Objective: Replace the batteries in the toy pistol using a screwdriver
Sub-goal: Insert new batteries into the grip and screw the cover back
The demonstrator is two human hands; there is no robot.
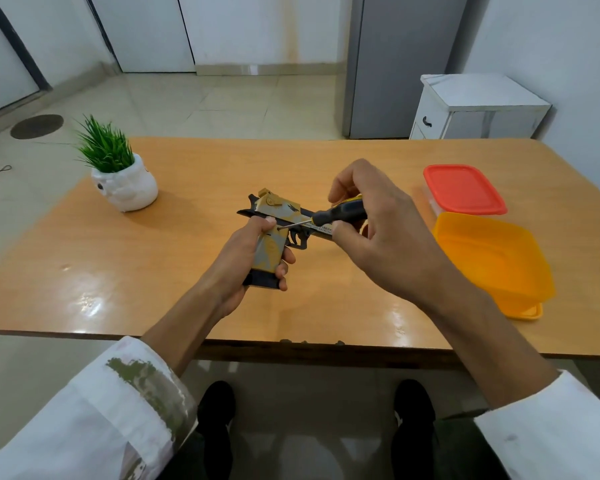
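My left hand (253, 258) grips the pistol (274, 216) above mid-tabletop (201, 161), barrel toward 3 o'clock. My right hand (371, 230) pinches the screwdriver (340, 214). Its shaft points to 9 o'clock, tip apparently meeting a screw.

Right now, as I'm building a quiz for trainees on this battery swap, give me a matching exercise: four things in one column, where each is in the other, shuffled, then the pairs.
Things:
1. toy pistol
2. screwdriver
3. potted plant
4. orange tub

Places:
A. standing on the left side of the table
B. held in the right hand
C. standing on the right side of the table
D. gripped in the left hand

Pairs: 1-D, 2-B, 3-A, 4-C
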